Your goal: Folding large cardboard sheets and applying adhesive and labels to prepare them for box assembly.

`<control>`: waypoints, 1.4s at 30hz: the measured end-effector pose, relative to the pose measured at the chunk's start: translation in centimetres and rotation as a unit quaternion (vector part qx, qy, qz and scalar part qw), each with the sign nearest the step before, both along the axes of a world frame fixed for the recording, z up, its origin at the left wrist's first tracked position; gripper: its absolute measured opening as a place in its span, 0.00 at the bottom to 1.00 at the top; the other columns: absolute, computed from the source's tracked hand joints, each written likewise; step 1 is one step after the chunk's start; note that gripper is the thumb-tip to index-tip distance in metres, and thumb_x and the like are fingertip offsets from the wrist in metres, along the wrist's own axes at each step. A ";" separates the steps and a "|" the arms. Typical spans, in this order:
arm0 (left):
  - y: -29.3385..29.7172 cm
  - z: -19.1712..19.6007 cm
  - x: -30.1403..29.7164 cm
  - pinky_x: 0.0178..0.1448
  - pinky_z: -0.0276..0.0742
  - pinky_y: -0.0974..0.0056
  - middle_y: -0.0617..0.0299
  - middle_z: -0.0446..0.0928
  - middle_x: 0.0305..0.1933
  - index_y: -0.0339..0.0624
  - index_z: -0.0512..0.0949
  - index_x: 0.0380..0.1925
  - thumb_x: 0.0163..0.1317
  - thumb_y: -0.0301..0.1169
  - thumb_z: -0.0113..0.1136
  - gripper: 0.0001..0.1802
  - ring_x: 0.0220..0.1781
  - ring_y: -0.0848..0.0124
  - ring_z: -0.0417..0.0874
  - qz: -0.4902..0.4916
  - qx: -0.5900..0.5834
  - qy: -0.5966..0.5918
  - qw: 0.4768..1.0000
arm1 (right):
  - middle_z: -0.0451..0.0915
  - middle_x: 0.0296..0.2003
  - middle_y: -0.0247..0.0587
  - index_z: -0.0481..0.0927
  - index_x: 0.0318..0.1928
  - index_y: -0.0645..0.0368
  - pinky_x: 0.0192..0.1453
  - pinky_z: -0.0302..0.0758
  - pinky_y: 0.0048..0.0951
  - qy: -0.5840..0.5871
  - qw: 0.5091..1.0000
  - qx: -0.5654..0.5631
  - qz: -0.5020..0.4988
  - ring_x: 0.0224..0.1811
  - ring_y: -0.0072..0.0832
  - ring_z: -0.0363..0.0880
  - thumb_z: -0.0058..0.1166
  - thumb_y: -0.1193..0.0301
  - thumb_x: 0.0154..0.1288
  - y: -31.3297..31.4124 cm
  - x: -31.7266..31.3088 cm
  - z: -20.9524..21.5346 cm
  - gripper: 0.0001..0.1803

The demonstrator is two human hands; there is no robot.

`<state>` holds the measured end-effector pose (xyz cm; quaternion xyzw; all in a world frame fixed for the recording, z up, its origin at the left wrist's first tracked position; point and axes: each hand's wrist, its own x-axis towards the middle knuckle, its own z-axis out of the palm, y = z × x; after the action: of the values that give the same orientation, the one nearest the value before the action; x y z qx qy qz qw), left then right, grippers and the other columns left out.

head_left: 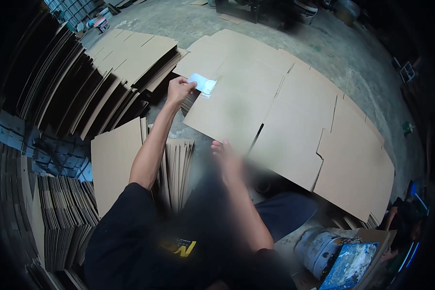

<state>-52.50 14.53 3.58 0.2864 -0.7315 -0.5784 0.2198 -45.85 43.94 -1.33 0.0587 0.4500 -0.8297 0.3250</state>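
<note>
My left hand is closed on a small flat pale-blue card-like piece, pinched between thumb and fingers. Its far end lies over the left part of a large flattened cardboard box, where a shiny whitish patch shows just below it. That box is slotted and creased, with one long dark slit near its middle. Close to the box's near edge is my right hand, fingers stretched out and nothing visible in them. Blur softens part of this hand, and I cannot tell whether it touches the cardboard.
Stacks of flattened cardboard stand at the left, with more bundles at the lower left. A grubby bucket and a blue-and-white smeared board sit at the lower right. Another person is partly visible at the right edge.
</note>
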 end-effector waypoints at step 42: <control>-3.4 5.2 2.8 0.28 0.71 0.75 0.62 0.84 0.31 0.39 0.80 0.33 0.65 0.30 0.72 0.09 0.27 0.80 0.80 0.043 0.024 0.127 0.991 | 0.88 0.43 0.46 0.83 0.49 0.65 0.40 0.79 0.23 0.004 0.999 0.016 0.032 0.42 0.26 0.88 0.52 0.59 0.80 -1.3 0.8 -1.0 0.19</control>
<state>-49.67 11.13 8.80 0.2472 -0.6701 -0.6178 0.3289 -45.03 42.66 -2.34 0.0465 0.4662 -0.8118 0.3485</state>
